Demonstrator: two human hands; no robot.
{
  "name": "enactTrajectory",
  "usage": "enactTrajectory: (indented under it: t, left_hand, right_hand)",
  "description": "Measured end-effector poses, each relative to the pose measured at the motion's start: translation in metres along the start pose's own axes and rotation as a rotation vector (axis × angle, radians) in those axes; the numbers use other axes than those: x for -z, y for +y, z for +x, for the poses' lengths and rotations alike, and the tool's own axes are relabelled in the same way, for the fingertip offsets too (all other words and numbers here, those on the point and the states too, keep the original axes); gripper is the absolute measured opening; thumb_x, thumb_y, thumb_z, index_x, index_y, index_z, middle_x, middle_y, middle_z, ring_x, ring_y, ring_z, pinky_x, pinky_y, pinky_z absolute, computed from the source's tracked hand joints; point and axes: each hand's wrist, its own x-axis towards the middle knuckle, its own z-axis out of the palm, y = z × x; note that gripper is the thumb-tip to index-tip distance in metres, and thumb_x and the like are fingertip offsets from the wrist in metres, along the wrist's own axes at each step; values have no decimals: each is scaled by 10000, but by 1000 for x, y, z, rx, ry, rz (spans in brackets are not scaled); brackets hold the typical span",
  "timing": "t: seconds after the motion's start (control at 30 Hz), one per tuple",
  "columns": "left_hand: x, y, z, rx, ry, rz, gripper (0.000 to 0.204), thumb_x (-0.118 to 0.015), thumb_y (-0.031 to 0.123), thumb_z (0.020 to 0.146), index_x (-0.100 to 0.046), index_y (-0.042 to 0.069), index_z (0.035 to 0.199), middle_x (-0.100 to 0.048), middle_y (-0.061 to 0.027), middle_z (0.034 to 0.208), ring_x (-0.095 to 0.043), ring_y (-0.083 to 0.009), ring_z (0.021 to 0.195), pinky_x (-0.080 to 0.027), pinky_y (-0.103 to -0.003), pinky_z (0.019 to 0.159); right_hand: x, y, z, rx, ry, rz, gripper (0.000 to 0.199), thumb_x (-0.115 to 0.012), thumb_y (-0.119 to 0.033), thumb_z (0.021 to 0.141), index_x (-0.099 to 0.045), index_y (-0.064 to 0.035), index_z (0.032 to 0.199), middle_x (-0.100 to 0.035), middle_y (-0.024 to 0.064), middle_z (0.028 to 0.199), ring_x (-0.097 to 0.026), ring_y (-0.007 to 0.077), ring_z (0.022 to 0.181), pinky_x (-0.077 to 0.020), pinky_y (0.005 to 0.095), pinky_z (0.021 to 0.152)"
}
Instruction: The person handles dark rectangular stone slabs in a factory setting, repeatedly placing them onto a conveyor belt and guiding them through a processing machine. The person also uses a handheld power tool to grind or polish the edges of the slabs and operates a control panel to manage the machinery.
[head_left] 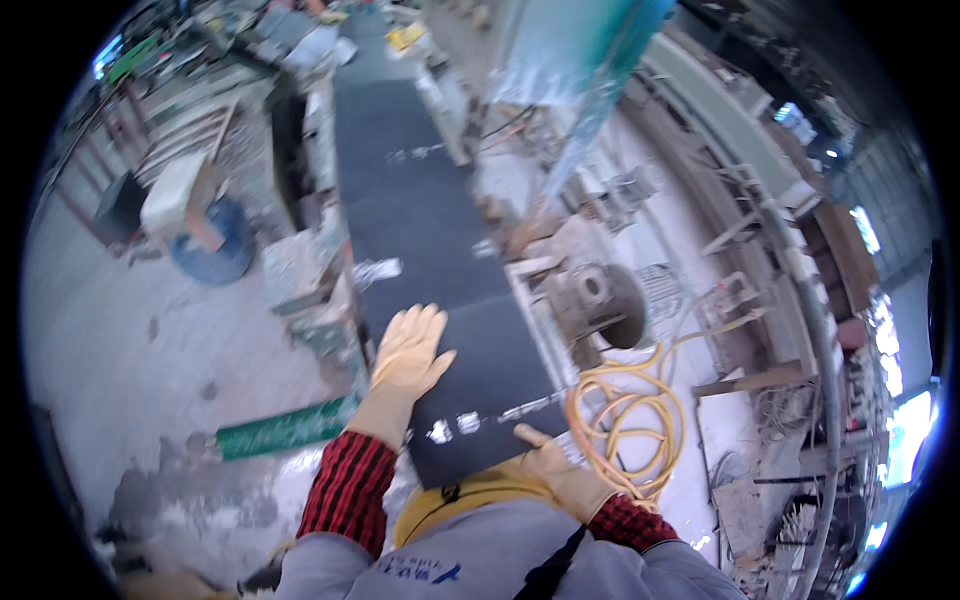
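Note:
A long dark grey belt-like strip (pixel 430 230) runs away from my waist, with several shiny whitish patches across it. My left hand (pixel 410 355), in a pale yellow glove, lies on the strip near its left edge. Its fingers stretch forward with the thumb apart, and nothing is in it. My right hand (pixel 568 480), gloved the same way, is at the strip's near right corner, beside the yellow cloth (pixel 470 490) at my waist. Its thumb points forward and left. The other fingers are mostly hidden, so their grip cannot be made out.
Coiled yellow hose (pixel 635 425) lies to the right, next to a round, dusty machine part (pixel 600 295). On the left are a green roller (pixel 285 428) and a blue tub (pixel 215 245). A blue-green sheet-like panel (pixel 570 60) rises at the far right of the strip.

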Motion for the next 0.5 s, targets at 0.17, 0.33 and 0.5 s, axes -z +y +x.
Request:
enactTrajectory:
  t: [0.17, 0.33, 0.5]
  left_hand:
    - [12, 15, 15, -35, 17, -38, 644, -704, 307, 839, -497, 12, 1372, -497, -196, 1431, -413, -394, 1362, -280, -503, 1165]
    - [-2, 4, 5, 4, -54, 80, 674, -671, 301, 866, -450, -8, 1423, -435, -228, 1494, -351, -419, 1413, -233, -512, 1202]
    - [-7, 6, 13, -20, -76, 80, 672, -660, 322, 871, -454, -2, 1423, -437, -222, 1493, -353, -415, 1413, -227, -513, 1202]
  right_hand:
    - [-5, 3, -6, 163, -108, -380, 548, -537, -269, 1028, -414, 76, 1436, -435, 284, 1495, -400, 405, 1409, -246, 490, 1232]
    - [38, -35, 12, 219, 186, -487, 411, -676, -311, 964, -603, -20, 1245, -672, 200, 1109, -615, 302, 1195, -488, 405, 1044]
    - [76, -54, -17, 436, 79, -410, 545, -751, -295, 902, -555, 66, 1261, -627, 221, 1255, -595, 346, 1227, -483, 464, 1064]
